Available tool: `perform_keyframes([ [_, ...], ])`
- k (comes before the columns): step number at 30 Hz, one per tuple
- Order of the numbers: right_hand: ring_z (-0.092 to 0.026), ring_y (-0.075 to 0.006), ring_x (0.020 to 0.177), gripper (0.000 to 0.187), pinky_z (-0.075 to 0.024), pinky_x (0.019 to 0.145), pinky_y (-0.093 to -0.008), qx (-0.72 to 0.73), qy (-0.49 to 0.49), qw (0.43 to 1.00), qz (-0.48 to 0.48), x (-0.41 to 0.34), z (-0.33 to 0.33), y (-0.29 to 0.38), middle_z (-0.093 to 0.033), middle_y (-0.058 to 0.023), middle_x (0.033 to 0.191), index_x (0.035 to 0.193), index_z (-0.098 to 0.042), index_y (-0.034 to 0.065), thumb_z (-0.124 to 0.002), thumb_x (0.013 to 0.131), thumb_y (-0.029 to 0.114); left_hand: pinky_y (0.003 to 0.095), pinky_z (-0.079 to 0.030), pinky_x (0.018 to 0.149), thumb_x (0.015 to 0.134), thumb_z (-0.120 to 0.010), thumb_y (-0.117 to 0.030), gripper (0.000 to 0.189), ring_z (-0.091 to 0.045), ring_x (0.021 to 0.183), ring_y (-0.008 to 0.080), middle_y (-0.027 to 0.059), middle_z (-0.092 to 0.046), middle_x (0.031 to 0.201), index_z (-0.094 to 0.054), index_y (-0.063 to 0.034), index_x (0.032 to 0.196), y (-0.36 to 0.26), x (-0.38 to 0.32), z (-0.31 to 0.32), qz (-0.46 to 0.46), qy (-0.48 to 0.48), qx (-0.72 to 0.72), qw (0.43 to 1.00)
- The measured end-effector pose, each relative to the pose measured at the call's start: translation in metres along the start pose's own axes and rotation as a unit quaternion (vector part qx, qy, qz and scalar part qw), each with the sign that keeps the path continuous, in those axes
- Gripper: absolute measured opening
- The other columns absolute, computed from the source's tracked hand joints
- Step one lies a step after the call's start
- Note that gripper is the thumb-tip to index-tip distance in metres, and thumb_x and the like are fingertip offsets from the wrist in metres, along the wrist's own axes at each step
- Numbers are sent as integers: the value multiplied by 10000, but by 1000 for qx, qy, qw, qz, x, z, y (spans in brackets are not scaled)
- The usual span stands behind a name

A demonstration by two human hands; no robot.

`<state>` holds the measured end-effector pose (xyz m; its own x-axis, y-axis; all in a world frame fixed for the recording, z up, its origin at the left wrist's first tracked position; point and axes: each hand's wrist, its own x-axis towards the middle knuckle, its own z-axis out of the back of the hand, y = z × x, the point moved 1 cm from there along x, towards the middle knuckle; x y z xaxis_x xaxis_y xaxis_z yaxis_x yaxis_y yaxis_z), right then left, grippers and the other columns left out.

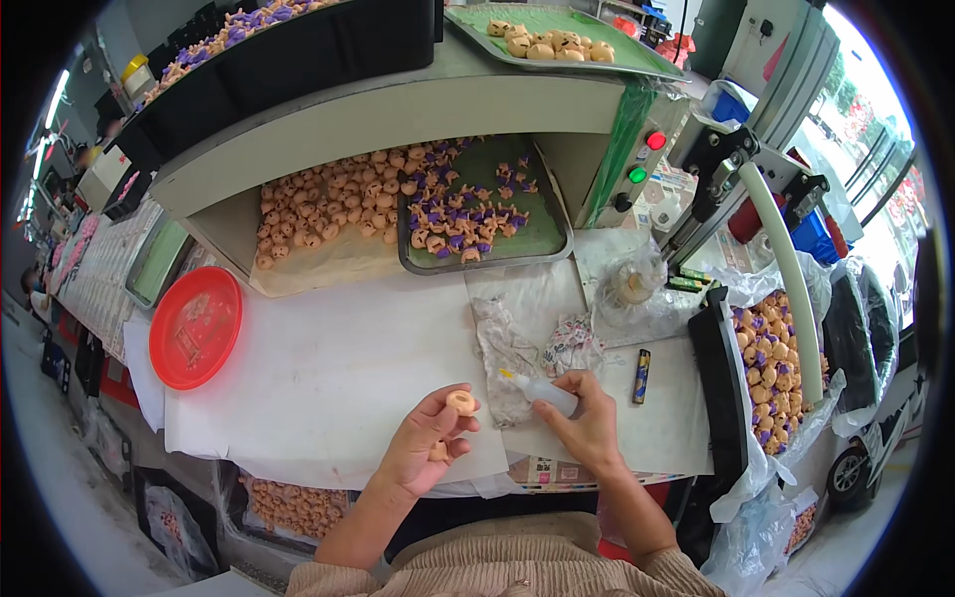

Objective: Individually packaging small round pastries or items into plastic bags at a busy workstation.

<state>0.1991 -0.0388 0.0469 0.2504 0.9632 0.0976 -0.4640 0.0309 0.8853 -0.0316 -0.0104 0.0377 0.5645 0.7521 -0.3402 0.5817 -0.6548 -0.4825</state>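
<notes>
My left hand point(427, 440) is raised over the paper-covered worktable and pinches a small peach-coloured plastic figure head point(460, 403), its round opening facing up. A second peach piece point(439, 451) sits lower in the same hand, partly hidden by the fingers. To its right, my right hand point(584, 422) grips a translucent squeeze bottle point(548, 395) whose yellow nozzle tip points up and left. The bottle is above a crumpled grey-white cloth point(501, 351). A patterned rag point(573, 345) lies just beyond my right hand, with a lighter point(641, 377) to the right.
Under the shelf lie many loose heads point(328, 201) and a green-lined tray point(552, 224) of purple and peach figure parts. A red plastic dish point(160, 336) stands at the left. At the right are a press with a lever point(783, 283) and a black bin point(720, 388) of assembled pieces.
</notes>
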Motion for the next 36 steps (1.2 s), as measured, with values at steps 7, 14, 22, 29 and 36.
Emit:
perform_keyframes([
  [7,-605,-209,788,156,-469,725,-321,-116,17,983,143,28,-2,33,-647,-88,838,900,-620,27,-698,776,81,216,-535,677,925,-576,-252,398,-591,924,138,65,-593,1093,-488,-73,1269,-20,-23,8,16,13,-122,992],
  [14,-563,-292,876,179,-471,757,-373,-210,7,918,337,132,-46,84,-651,-73,919,895,-658,50,-593,757,-42,220,-544,710,929,-570,-231,415,-585,937,143,90,-577,1125,-469,-44,1285,-22,-45,-6,22,25,-134,990],
  [22,-540,-288,1000,197,-456,850,-371,-248,223,874,354,209,-82,82,-596,-76,1020,919,-684,61,-591,767,-23,222,-550,726,935,-558,-206,381,-601,906,114,61,-593,1100,-484,-45,1273,-25,-80,-12,42,19,-138,989],
  [29,-606,-262,853,250,-498,686,-319,-39,146,932,329,165,-58,100,-585,-117,964,1009,-641,34,-590,778,-45,221,-546,733,926,-572,-169,356,-600,917,114,59,-592,1106,-506,-73,1262,-36,-73,-8,16,7,-109,994],
  [36,-630,-141,813,263,-509,680,-261,36,256,963,80,41,-26,101,-640,-72,918,1064,-631,34,-691,809,51,250,-551,707,869,-637,-85,359,-610,899,144,79,-603,1079,-528,-58,1210,-27,-28,3,-55,-23,19,998],
])
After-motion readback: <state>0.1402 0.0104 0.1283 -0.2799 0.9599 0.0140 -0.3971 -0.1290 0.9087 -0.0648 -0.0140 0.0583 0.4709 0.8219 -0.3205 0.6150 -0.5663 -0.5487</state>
